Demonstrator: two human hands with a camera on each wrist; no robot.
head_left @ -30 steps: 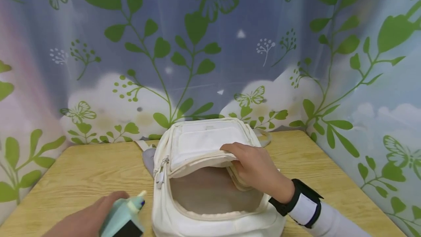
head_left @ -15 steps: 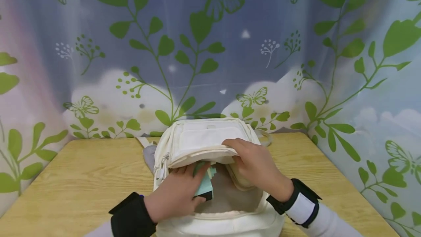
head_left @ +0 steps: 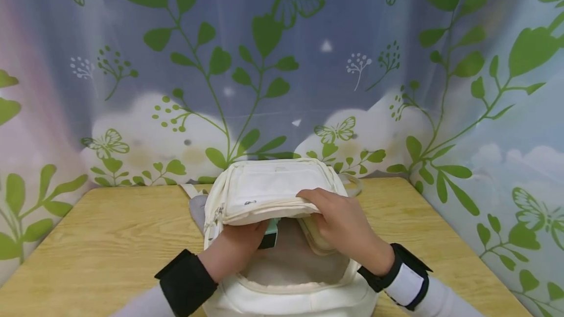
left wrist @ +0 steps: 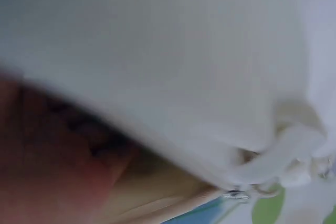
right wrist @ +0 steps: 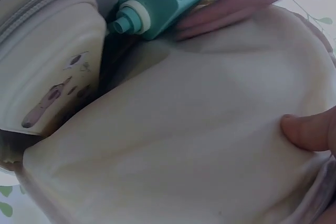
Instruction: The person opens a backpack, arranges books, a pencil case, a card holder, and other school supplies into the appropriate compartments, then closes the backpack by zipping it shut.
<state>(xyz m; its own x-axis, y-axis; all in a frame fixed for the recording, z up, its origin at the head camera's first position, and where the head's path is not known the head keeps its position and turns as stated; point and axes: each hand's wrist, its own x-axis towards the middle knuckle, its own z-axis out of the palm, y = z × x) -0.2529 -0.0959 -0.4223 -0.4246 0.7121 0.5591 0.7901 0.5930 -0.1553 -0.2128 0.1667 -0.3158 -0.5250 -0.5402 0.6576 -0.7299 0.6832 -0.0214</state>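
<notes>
A white backpack [head_left: 299, 302] lies on the table with its main compartment unzipped. My right hand [head_left: 348, 229] grips the edge of its raised flap [head_left: 282, 180]; the thumb [right wrist: 310, 131] presses the cloth in the right wrist view. My left hand [head_left: 240, 248] reaches inside, under the flap, and holds a teal bottle [head_left: 272, 235], partly hidden by the hand and flap. In the right wrist view the bottle [right wrist: 163, 3] shows a ridged cap and dark label, the left fingers [right wrist: 226, 17] along its side. The left wrist view is mostly blurred cloth.
A cream zippered case [right wrist: 58, 61] with a printed figure sits inside the backpack, on the right in the head view. The wooden table [head_left: 128, 229] extends to both sides. A leaf-patterned curtain [head_left: 282, 72] stands behind it. A grey strap [head_left: 198, 209] lies at the backpack's left.
My left hand has carried the teal bottle from the table's left front into the backpack, then deeper under the flap. My right hand keeps its grip on the flap.
</notes>
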